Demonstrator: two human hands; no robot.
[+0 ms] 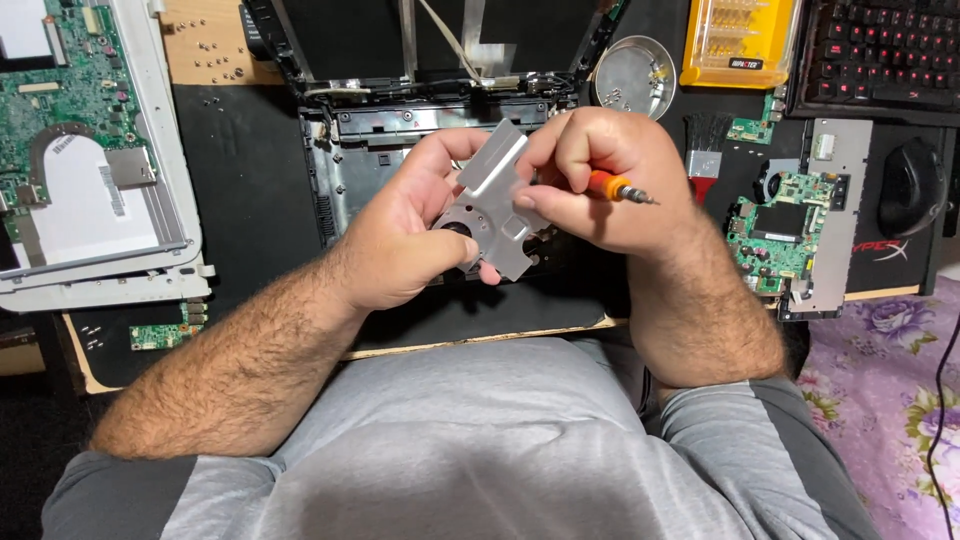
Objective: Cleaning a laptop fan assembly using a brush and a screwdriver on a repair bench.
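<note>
Both hands meet on a thin grey metal bracket (pixel 495 205) held up in the air over the middle of the desk, just above an opened black laptop base (pixel 400 150). Left hand (pixel 410 235) cups the bracket from below and behind, thumb on its face, fingers curled under its lower edge. Right hand (pixel 610 180) pinches the bracket's right edge with thumb and forefinger while the remaining fingers are closed around an orange-handled screwdriver (pixel 618 187), whose tip points right, away from the plate.

Judged from this, the step in hand is inspecting or turning over a part lifted out of the laptop, not driving a screw: the tool is parked in the palm, not aimed. Any next move calls for freeing one hand, either by letting the left carry the bracket alone or by shifting the screwdriver into a working grip.

Around them: a round metal dish (pixel 634 76) of screws near the desk's far edge, a yellow bit case (pixel 740 40) beside it, a small brush (pixel 706 150), a green circuit board (pixel 775 230) towards the right edge, and a white laptop shell (pixel 90 170) at the left edge.
</note>
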